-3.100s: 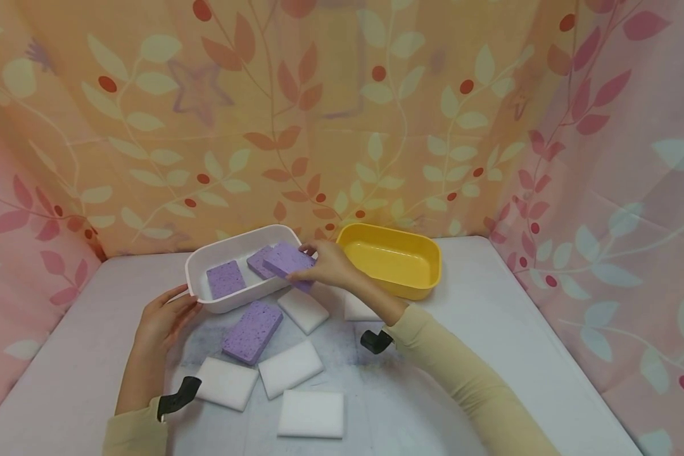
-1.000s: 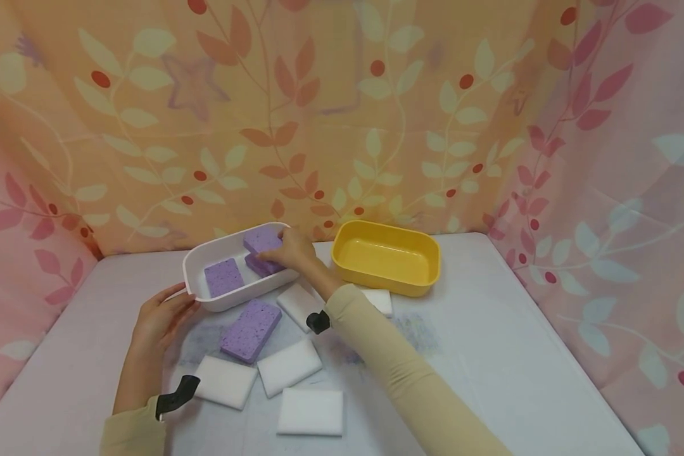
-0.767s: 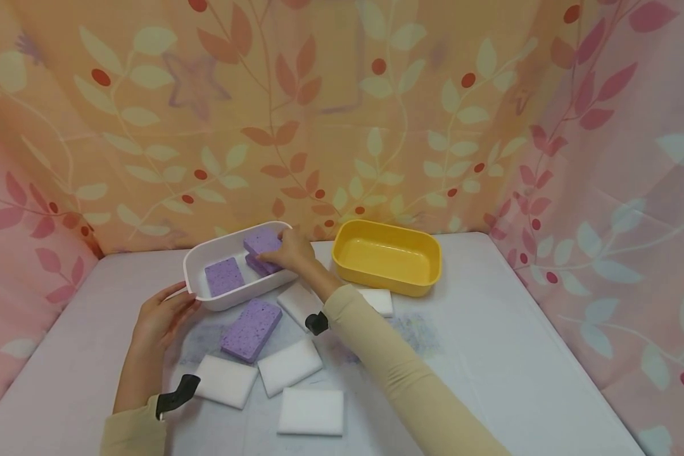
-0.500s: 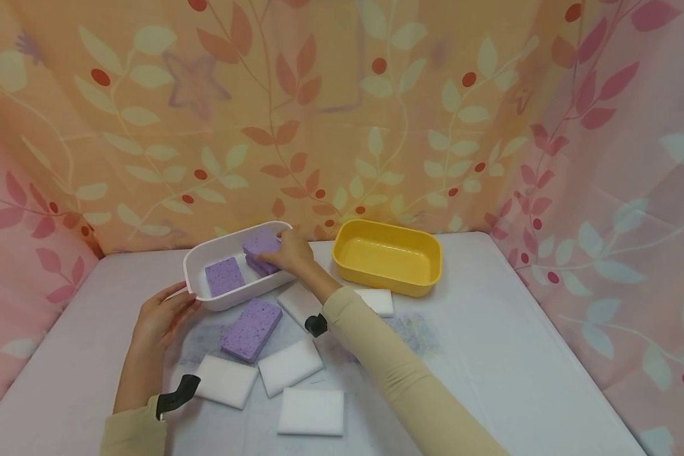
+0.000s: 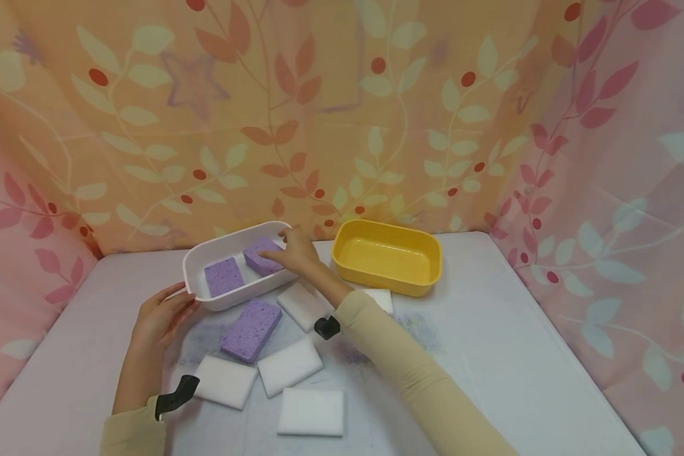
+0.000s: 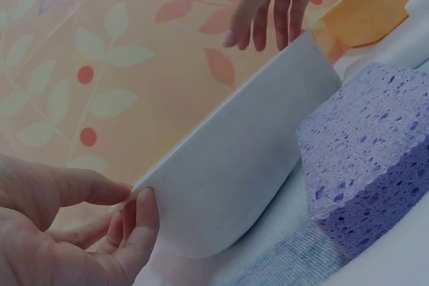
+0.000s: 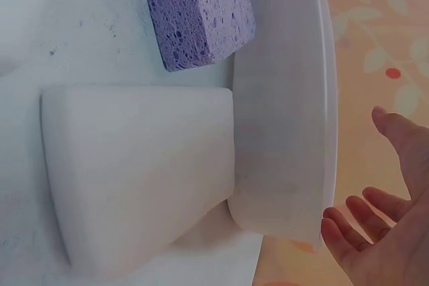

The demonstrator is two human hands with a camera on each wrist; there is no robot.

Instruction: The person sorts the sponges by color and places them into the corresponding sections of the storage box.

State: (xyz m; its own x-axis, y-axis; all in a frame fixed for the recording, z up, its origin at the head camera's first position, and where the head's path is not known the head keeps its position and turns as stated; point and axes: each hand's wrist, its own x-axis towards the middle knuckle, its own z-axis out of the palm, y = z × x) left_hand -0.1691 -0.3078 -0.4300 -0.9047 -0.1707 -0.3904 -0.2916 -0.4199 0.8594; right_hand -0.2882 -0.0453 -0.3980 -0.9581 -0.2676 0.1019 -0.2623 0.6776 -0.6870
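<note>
My left hand (image 5: 162,316) pinches the left end of the white plastic tub (image 6: 228,159) between thumb and fingers at its rim. Inside the tub one purple sponge (image 5: 225,277) lies at the left; toward the right end sits a thicker purple pile (image 5: 258,256), one sponge over another, partly covered by my right hand (image 5: 297,253). That hand hovers over the tub's right end with fingers spread and holding nothing, as the right wrist view also shows. In front of the tub another purple sponge (image 5: 252,330) rests on the table.
A yellow tub (image 5: 384,285) stands to the right of the white one. Several white sponges lie about the table, among them one at the front (image 5: 311,412), one at left (image 5: 227,382) and one against the white tub (image 7: 141,172). Patterned curtains (image 5: 342,126) enclose the table.
My right hand carried a purple sponge leftward into the white tub, lowered it onto the sponge there and let go. It has now drawn back slightly. The left hand stays on the rim.
</note>
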